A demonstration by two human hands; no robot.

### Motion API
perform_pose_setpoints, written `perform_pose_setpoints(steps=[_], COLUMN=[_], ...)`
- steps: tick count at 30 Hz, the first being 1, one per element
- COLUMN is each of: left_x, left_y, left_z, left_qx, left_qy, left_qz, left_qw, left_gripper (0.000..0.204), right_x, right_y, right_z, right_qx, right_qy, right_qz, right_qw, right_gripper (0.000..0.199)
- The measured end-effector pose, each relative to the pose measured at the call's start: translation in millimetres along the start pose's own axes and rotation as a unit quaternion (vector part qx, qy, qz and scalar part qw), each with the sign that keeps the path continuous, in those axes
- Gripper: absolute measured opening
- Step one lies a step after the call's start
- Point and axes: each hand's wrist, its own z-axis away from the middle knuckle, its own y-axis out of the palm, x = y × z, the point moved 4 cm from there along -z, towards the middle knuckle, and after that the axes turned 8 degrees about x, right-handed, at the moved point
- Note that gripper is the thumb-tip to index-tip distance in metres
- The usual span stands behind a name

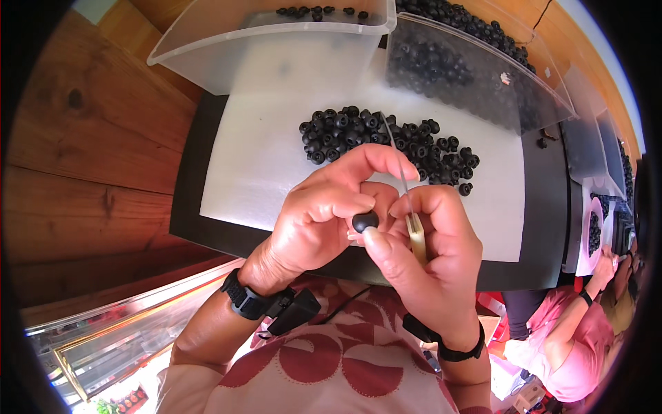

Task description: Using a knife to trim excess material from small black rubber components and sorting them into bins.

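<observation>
Between the thumb and fingers of my left hand (307, 214) is a small, smooth, round black rubber-like piece (365, 221). My right hand (441, 238) is closed around the pale handle of a thin-bladed knife (418, 241), its narrow blade pointing away over the heap. The right thumb tip presses on the near side of the round piece. Just beyond my fingers, a heap of similar black pieces (345, 132), many with a round hole, lies on a white sheet (255, 145). The lower fingers of both hands are partly hidden.
A clear plastic bin (276, 31) stands at the far left, with a few black pieces in it. Another clear bin (476, 83) at the far right has many more. The sheet lies on a black work surface (189, 172). At the right, a person in pink (579, 338) works beside a pink tray (588, 259).
</observation>
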Motion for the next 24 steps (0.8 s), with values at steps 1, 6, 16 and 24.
perform_pose_setpoints(steps=[1, 6, 16, 24], left_x=[-0.1, -7.8, -132.9, -142.7], left_y=[0.7, 7.9, -17.1, -18.2], left_z=[0.6, 2.0, -11.4, 0.2], left_qx=[-0.004, -0.060, -0.168, -0.214], left_qy=[-0.001, 0.005, 0.312, 0.289], left_qz=[-0.007, -0.076, -0.190, -0.293], left_qw=[1.000, 0.995, 0.916, 0.886], left_gripper=[0.057, 0.056, 0.026, 0.038], right_x=[0.2, 1.0, -10.8, -15.7], right_y=[1.0, -2.1, -17.2, -30.3], right_z=[-0.3, -0.5, 22.7, 37.6], right_qx=[-0.001, 0.003, -0.039, -0.056], right_qy=[0.003, 0.045, 0.027, 0.067], right_qz=[0.003, -0.044, -0.017, -0.031], right_qw=[1.000, 0.998, 0.999, 0.996], right_gripper=[0.029, 0.017, 0.017, 0.018])
